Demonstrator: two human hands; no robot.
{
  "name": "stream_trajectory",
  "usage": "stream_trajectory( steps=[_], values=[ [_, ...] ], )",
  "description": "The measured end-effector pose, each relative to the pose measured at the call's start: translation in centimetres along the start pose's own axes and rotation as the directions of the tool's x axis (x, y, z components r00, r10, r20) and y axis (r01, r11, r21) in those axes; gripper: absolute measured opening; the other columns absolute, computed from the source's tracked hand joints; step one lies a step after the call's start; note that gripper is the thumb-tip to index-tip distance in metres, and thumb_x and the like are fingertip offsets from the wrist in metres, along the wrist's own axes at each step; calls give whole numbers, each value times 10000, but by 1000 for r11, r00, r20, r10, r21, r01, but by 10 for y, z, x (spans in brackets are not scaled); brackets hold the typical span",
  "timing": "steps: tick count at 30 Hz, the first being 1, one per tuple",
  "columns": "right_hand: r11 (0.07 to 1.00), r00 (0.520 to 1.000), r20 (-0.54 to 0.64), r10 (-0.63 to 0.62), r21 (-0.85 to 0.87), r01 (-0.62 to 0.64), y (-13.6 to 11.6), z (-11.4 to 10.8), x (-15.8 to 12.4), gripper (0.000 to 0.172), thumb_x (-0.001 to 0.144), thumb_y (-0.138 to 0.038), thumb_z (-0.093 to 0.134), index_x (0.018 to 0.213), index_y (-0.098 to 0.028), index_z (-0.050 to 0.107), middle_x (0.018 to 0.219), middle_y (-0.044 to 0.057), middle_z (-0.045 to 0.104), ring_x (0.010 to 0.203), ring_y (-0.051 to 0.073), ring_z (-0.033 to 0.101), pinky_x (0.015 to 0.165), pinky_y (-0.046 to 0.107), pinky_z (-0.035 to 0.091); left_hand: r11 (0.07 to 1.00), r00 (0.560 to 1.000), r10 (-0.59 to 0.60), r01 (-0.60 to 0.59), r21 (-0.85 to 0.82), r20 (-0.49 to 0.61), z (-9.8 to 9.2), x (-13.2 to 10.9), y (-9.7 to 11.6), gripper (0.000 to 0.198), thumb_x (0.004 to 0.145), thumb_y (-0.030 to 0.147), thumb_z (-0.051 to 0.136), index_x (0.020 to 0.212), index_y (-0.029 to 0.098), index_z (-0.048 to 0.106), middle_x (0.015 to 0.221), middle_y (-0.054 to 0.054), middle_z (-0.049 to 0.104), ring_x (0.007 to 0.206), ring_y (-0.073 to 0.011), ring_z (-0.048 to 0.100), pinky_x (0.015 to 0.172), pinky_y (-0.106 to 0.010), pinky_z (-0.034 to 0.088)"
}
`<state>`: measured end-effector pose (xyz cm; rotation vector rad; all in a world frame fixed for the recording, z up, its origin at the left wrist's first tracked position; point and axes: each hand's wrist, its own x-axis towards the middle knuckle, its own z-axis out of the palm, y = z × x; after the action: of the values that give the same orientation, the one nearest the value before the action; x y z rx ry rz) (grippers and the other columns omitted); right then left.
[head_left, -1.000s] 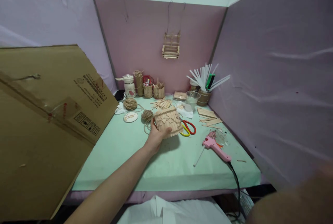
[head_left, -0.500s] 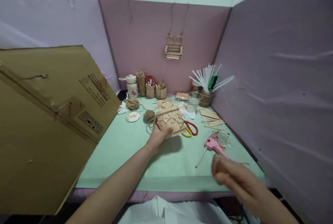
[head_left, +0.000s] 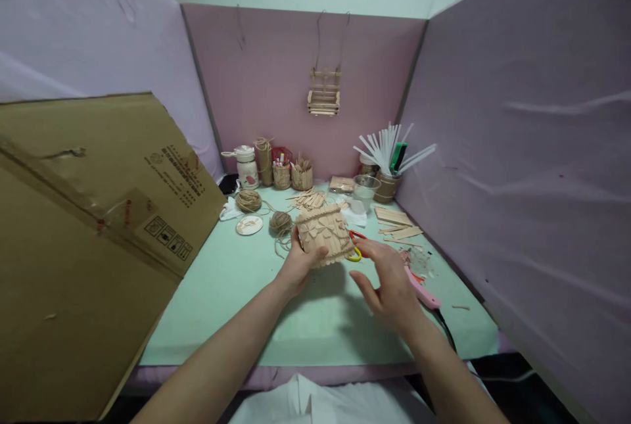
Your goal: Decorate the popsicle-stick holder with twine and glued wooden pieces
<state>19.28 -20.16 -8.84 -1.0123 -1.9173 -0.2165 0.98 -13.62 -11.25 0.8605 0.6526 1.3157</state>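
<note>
A pot made of craft sticks (head_left: 325, 233), with a wavy rim and raised petal shapes on its side, is tilted above the table in my left hand (head_left: 298, 265). My left thumb presses on its side; the other fingers are behind it. My right hand (head_left: 389, 276) is just right of the pot, thumb and fingers apart, holding nothing. Behind the right fingers lie scissors (head_left: 355, 254) with red and yellow handles, partly hidden. The pink glue gun (head_left: 421, 289) rests on the table beyond my right wrist, its front partly covered by my hand.
A large cardboard box (head_left: 98, 246) leans in from the left. Twine balls (head_left: 248, 200), a white disc (head_left: 249, 225), loose craft sticks (head_left: 397, 223) and a plastic cup (head_left: 365, 190) lie farther back. White glue sticks (head_left: 382, 148) stand in a pot. A small stick-built rack (head_left: 324, 92) hangs on the back panel.
My right hand has moved left and forward from near the glue gun toward the pot, and its fingers have spread. The left hand still holds the pot. The view has shifted slightly.
</note>
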Motion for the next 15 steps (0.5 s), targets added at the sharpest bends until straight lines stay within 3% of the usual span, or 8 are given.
stream_trajectory(
  steps=[4, 15],
  values=[
    [994, 994, 32, -107, -25, 108, 1, 20, -1, 474, 916, -252, 559, 1359, -213, 396, 1297, 149, 603, 1231, 271, 553, 1007, 473, 419, 1000, 1000, -9, 9, 17, 4, -1, 0, -2, 1151, 513, 339, 927, 1433, 247, 240, 1453, -196, 473, 1311, -345, 497, 1091, -471, 412],
    [993, 996, 17, -89, -73, 90, 0, 26, 0, 462, 906, -287, 591, 1329, -207, 423, 1290, 140, 616, 1252, 277, 531, 1001, 451, 390, 999, 999, -35, 35, 31, -9, -2, -2, -3, 1129, 532, 301, 916, 1435, 245, 240, 1431, -184, 499, 1284, -323, 525, 1091, -470, 409]
  ],
)
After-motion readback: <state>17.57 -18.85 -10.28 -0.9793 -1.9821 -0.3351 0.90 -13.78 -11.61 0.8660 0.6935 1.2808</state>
